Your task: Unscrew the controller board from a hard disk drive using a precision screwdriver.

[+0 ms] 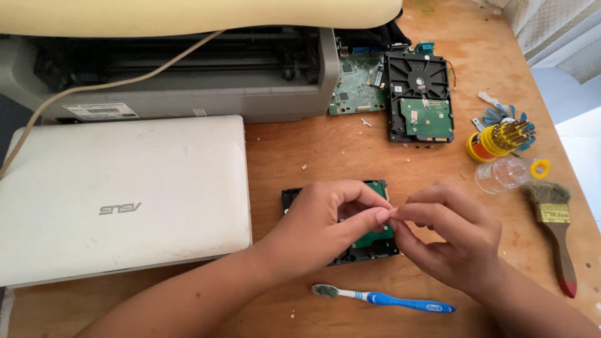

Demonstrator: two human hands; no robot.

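Work surface: wooden table [294, 144], orange-brown finish, scuffed, w/ pale specks and small debris. Far right corner: white curtain fabric [551, 25] hanging past table edge. Below it, pale floor [579, 125] in bright daylight. Lighting: natural, even, soft shadows across tabletop.

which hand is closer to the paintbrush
Right. The right hand is just left of the paintbrush, with bare table between; the left hand is farther left, over the hard drive.

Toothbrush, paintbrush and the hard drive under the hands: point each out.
toothbrush [400, 302], head view, on its blue handle.
paintbrush [559, 241], head view, on its wooden handle.
hard drive [369, 249], head view, on its black lower edge below the hands.
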